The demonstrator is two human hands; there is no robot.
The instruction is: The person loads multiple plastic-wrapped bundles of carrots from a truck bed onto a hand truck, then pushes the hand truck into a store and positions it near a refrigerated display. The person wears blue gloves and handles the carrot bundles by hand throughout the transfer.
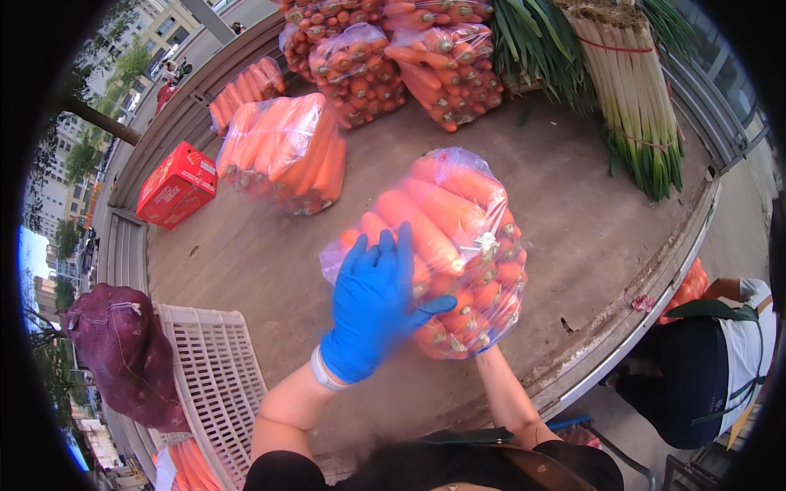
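A clear plastic bag of carrots (485, 270) is right in front of me, tilted, with several stem ends facing my lower right. My left hand (371, 307), in a blue glove with a white band at the wrist, lies over the bag's near left side. Its fingers are extended and the thumb stands apart; it does not close around the bag. My right forearm reaches up to the bag's lower end. Only a sliver of blue from my right hand (484, 341) shows there, under the bag's bottom edge; its fingers are hidden.
Bagged carrots (282, 153) and a red carton (178, 184) stand on the truck bed (295, 258). More carrot bags (445, 73) and bundled leeks (635, 92) are behind. A white plastic crate (215, 356) and purple mesh sack (123, 356) are left. Another person (688, 362) bends outside, right.
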